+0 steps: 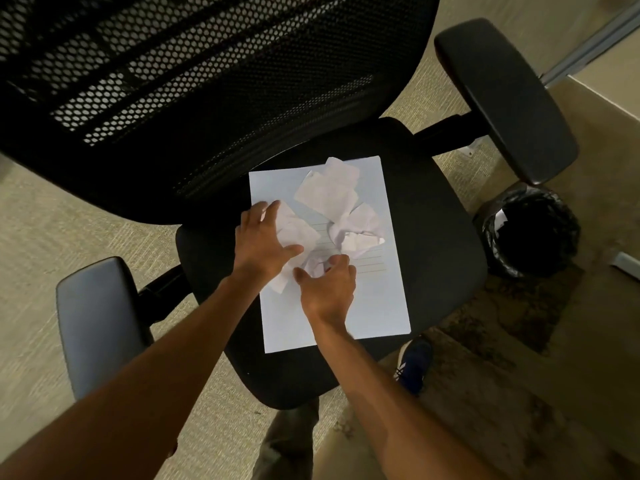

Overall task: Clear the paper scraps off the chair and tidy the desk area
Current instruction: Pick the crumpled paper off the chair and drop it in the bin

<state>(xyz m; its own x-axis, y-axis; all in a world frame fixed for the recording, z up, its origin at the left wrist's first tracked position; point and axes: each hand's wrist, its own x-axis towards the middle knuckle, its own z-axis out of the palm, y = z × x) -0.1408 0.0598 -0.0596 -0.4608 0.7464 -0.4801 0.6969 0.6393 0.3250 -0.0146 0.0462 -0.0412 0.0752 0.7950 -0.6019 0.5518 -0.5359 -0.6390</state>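
Observation:
A black office chair (433,258) faces me with a flat white sheet (346,317) lying on its seat. Several crumpled and torn paper scraps rest on the sheet: a flat torn piece (329,192) at the top, a crumpled wad (360,230) to the right, and a wrinkled scrap (298,233) at the left. My left hand (263,237) lies on that left scrap with fingers spread. My right hand (329,289) curls its fingers around a small crumpled ball (317,263) at the sheet's middle.
A small bin with a black liner (526,230) stands on the floor right of the seat, some paper inside. The armrests (100,323) (505,98) jut out on both sides. The mesh backrest (207,81) rises behind. My shoe (415,362) shows below the seat edge on the carpet.

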